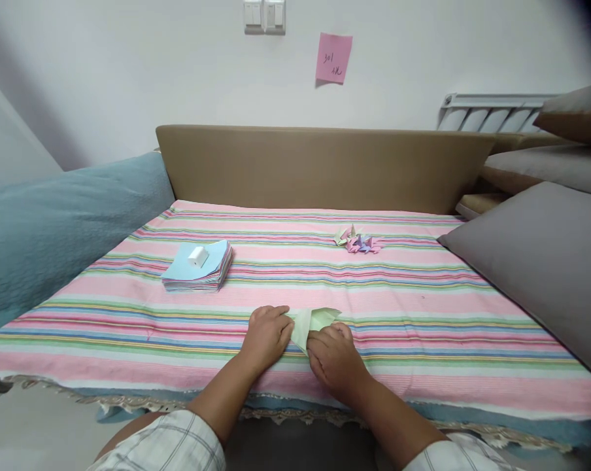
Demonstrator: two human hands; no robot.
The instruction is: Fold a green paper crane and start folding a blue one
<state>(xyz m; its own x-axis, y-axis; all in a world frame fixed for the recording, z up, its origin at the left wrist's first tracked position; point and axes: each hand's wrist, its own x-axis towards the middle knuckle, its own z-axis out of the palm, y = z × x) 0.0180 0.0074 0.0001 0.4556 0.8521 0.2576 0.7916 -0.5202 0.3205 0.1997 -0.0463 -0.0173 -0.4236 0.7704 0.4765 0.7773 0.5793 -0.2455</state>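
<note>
A pale green sheet of origami paper (303, 325), partly folded, lies on the striped cloth between my two hands. My left hand (269, 333) has its fingers curled at the paper's left edge. On the right side, my right hand (333, 353) is closed with its fingers on the paper's lower right part, hiding some of it. A raised flap (325, 318) of the same paper shows above the right fingers. Behind and to the right sits a small cluster of folded paper cranes (359, 242) in pink, purple and pale green.
A stack of coloured paper (197, 271) with a small white block (198, 256) on top lies to the left. Grey cushions (545, 255) border the right side, a blue-covered armrest (80, 209) the left. A brown backrest (325, 167) stands behind the striped cloth (129, 307).
</note>
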